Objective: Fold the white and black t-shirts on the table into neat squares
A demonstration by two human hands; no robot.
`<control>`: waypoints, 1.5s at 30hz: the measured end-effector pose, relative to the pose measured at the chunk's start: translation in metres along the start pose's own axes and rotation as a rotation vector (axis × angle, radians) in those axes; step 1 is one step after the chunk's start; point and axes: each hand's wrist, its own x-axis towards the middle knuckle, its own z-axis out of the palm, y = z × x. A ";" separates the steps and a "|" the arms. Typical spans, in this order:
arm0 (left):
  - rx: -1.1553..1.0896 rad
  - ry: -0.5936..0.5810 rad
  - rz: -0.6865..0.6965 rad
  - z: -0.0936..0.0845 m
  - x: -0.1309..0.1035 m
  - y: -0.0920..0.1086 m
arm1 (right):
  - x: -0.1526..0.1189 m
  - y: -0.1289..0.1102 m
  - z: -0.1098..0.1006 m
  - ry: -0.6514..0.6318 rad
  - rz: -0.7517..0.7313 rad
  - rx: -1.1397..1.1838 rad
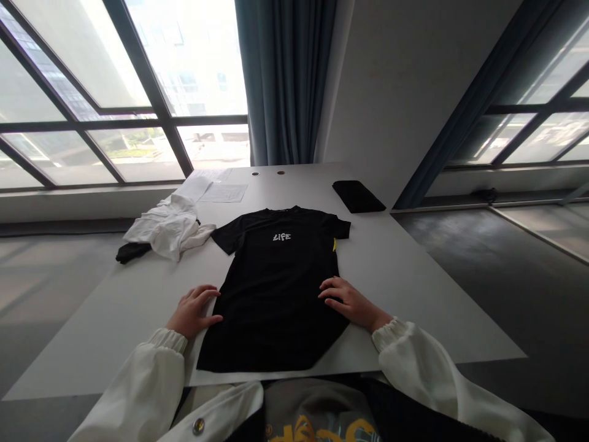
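A black T-shirt (280,294) with a white "Life" print on its chest lies flat on the white table (414,288), its collar toward the far side and its hem near the front edge. My left hand (194,310) rests at the shirt's left edge, fingers apart, with the thumb touching the cloth. On the shirt's right side lies my right hand (350,301), its fingers spread on the fabric near the edge. A bit of yellow shows beside the right sleeve.
Crumpled white clothes (165,227) with a black piece (132,252) lie at the table's left. Behind them are paper sheets (224,193). A folded black cloth (358,196) sits at the back right. Windows and a blue curtain (285,80) stand beyond.
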 end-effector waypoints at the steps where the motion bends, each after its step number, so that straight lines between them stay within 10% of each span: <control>1: 0.004 0.004 -0.005 0.000 0.000 0.000 | 0.000 0.000 -0.001 -0.007 -0.003 -0.001; 20: 0.010 0.127 -0.117 -0.007 0.006 0.018 | 0.004 -0.022 -0.025 -0.242 0.040 0.120; 29: 0.008 0.148 -0.083 -0.006 0.008 0.019 | -0.010 -0.045 -0.032 -0.500 0.322 -0.061; 38: 0.068 0.143 -0.057 0.000 0.032 0.005 | 0.042 0.035 -0.027 0.307 0.092 -0.281; 45: 0.102 0.244 -0.079 0.005 0.103 -0.006 | 0.083 0.120 -0.033 0.428 0.405 -0.490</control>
